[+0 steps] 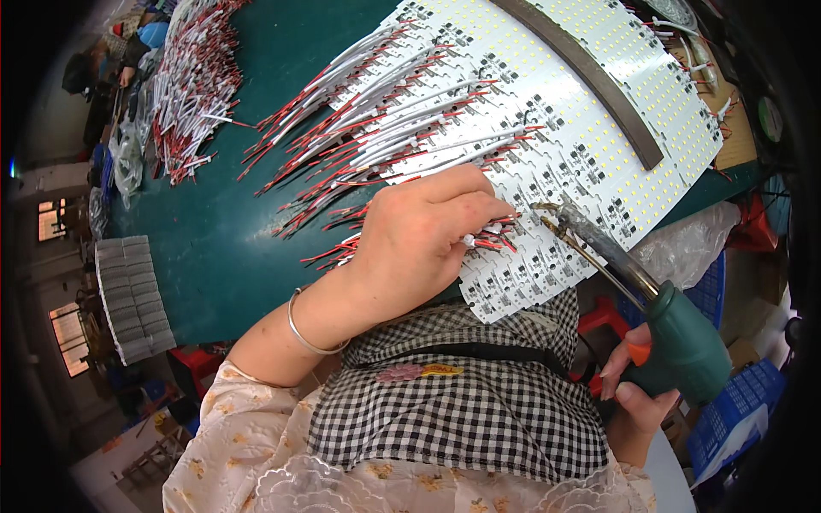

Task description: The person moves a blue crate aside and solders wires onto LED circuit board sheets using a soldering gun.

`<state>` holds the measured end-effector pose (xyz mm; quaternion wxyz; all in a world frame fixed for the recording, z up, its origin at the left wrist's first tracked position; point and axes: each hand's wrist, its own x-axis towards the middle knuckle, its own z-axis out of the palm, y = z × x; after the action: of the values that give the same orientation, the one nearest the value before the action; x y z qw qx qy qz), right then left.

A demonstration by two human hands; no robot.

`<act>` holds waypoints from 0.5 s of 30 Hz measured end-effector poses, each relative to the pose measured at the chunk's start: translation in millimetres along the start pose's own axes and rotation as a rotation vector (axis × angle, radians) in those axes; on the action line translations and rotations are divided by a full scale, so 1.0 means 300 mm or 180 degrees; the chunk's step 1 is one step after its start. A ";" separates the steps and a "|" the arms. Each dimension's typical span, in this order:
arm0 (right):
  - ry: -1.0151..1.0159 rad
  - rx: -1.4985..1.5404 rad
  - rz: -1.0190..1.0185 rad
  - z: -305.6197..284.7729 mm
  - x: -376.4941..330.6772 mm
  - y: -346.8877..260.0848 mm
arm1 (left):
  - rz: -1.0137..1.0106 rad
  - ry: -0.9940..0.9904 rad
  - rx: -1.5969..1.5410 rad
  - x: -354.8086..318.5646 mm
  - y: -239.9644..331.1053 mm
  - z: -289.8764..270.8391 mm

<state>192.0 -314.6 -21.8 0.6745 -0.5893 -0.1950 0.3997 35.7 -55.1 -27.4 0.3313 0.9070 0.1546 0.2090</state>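
Note:
My left hand (pixel 419 227) is closed over the near end of a white sheet of circuit boards (pixel 505 286). Pinched in its fingers is a small bunch of red and white wires (pixel 494 235) with white plugs. At the lower right my right hand (pixel 637 398) grips a green soldering gun (pixel 688 342) with an orange trigger. Its metal tip points left, close above the boards, a short way from my left fingertips. Rows of red and white wires (pixel 368 145) lie across the boards' left side. Whether the tip touches a board, I cannot tell.
A curved dark bar (pixel 599 81) lies across the sheet. Many more wires (pixel 192 94) are heaped at the far left of the green table (pixel 218 214). A grey ribbed pad (pixel 132 299) hangs over the left edge. Clear plastic (pixel 693 248) and a blue crate (pixel 740 410) stand at the right.

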 end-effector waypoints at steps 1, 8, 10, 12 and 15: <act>-0.0022 -0.0078 -0.0028 -0.001 0.001 0.001 | -0.0030 -0.0006 -0.0034 -0.001 -0.002 0.000; -0.0407 0.0006 -0.0010 -0.007 0.014 -0.005 | 0.0026 -0.0006 0.0087 -0.001 -0.006 -0.003; -0.0510 -0.0054 -0.0013 -0.001 0.018 -0.006 | 0.0030 -0.0044 -0.0012 0.002 -0.008 -0.006; -0.0577 -0.0131 -0.0001 0.006 0.023 -0.008 | 0.0056 -0.0039 -0.0012 0.002 -0.009 -0.006; -0.0568 -0.0251 0.0049 0.015 0.032 -0.011 | 0.0026 -0.0011 -0.0021 0.002 -0.007 -0.001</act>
<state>195.6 -304.4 -19.6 0.6277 -0.5789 -0.2652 0.4478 35.9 -53.1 -28.3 0.3337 0.9069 0.1497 0.2093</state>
